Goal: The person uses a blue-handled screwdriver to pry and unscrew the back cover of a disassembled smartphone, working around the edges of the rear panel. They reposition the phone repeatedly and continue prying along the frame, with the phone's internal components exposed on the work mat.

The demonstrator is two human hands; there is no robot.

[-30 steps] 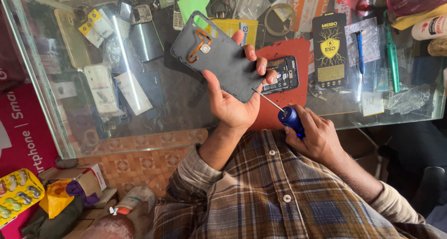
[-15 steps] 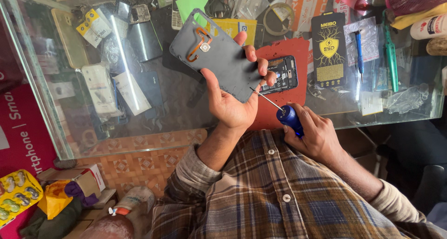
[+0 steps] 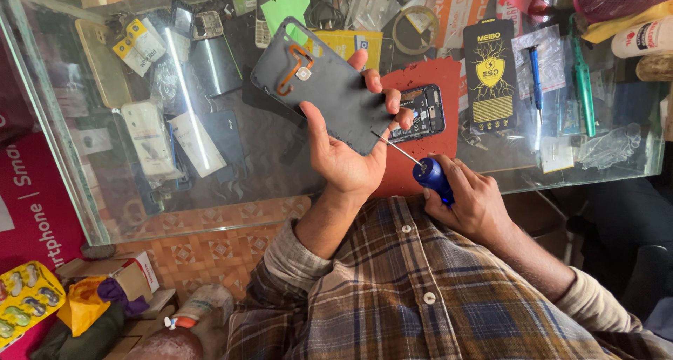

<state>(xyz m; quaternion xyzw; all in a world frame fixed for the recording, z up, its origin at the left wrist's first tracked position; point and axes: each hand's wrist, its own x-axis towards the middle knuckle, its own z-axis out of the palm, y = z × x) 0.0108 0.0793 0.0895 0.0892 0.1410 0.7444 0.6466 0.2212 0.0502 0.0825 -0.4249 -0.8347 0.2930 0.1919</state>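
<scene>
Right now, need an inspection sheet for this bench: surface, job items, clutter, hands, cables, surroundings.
Surface: glass counter with a red mat on it.
Job's things: grey phone back cover, inner side up; blue-handled screwdriver, tip at the cover's edge; opened phone on the mat.
Clutter: black packet, blue tool, green tool, tape roll.
Hands: left hand holds the cover; right hand grips the screwdriver.
Cables: orange flex strip on the cover.
Surroundings: tiled floor, cardboard box.

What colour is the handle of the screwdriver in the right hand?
Blue. The screwdriver handle, gripped by the right hand, shows clearly in the head view.
</scene>
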